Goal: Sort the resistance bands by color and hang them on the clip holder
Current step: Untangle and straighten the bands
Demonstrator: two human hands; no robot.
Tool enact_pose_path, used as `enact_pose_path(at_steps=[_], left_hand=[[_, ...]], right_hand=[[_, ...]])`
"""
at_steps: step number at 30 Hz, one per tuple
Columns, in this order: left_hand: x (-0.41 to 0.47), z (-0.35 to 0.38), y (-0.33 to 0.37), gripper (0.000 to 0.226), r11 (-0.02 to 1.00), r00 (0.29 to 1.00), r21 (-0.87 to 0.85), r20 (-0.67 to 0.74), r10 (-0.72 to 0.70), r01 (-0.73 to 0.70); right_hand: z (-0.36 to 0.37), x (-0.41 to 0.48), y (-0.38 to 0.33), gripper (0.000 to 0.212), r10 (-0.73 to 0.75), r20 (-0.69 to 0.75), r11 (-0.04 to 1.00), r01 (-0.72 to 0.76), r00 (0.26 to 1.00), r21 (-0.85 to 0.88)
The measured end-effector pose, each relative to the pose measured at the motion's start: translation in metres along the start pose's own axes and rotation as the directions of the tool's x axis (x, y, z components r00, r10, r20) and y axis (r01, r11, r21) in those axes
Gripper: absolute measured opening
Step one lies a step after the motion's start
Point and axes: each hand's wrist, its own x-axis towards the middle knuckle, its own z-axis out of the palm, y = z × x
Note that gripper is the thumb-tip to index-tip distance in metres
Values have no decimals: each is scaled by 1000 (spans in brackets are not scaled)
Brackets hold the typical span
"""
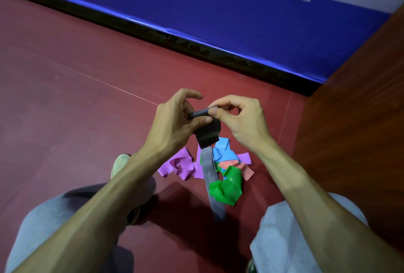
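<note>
Directly above the pile of bands (229, 163), a dark grey band (207, 135) is being held up between both hands. Its rolled top edge is being pinched from one side by the thumb and curled fingers of the left hand (177, 120), and from the other by the fingertips of the right hand (240, 117). That edge is running crosswise from hand to hand. The band's long axis is hanging down from it and trailing across the pile, with the tail lying on the floor (76, 98) on the pile's near side. Both hands are being kept level over the pile, neither clearly nearer, though more of the band seems to be gathered under the left thumb. The clip holder is not being shown, so its direction from the pile cannot be told, and the coming carry is judged to depend on lifting the tail free first. In the pile, a purple band (179, 166) is lying on the left, a blue band (222, 151) at the far side, a salmon band (248, 173) on the right and a green band (227, 187) at the near side, crumpled and overlapping. Beyond the pile, the dark red floor is being bounded by a blue padded wall (240, 21). To the pile's right, a wooden panel (360, 109) is standing.
</note>
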Motion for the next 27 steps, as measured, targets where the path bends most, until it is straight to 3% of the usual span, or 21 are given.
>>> enact_pose_path(at_steps=[3, 7, 10, 18, 22, 24, 27], left_hand=[[-2, 2, 0, 35, 997, 999, -66, 34, -32, 35], [-21, 0, 8, 12, 945, 991, -299, 39, -127, 133], [-38, -7, 27, 5, 922, 993, -371, 10, -116, 111], [-74, -71, 127, 13, 931, 987, -330, -6, 162, -155], [-97, -103, 177, 11, 939, 954, -174, -2, 301, -296], [-109, -114, 201, 9, 923, 943, -206, -6, 331, -325], [-124, -122, 237, 10, 878, 929, -314, -45, 366, -361]], right_hand=[[-2, -2, -3, 14, 11, -35, 1000, -12, 999, -22], [-8, -17, -17, 9, 32, -123, 999, -30, 992, 20], [-16, -32, -40, 11, 0, -122, 1000, 1, 992, 5], [-80, -68, -164, 8, -191, 17, 962, 190, 982, -198], [-114, -94, -239, 7, -209, 167, 827, 265, 964, -496], [-128, -109, -275, 8, -229, 209, 726, 310, 951, -614], [-148, -129, -321, 12, -326, 161, 641, 343, 931, -687]])
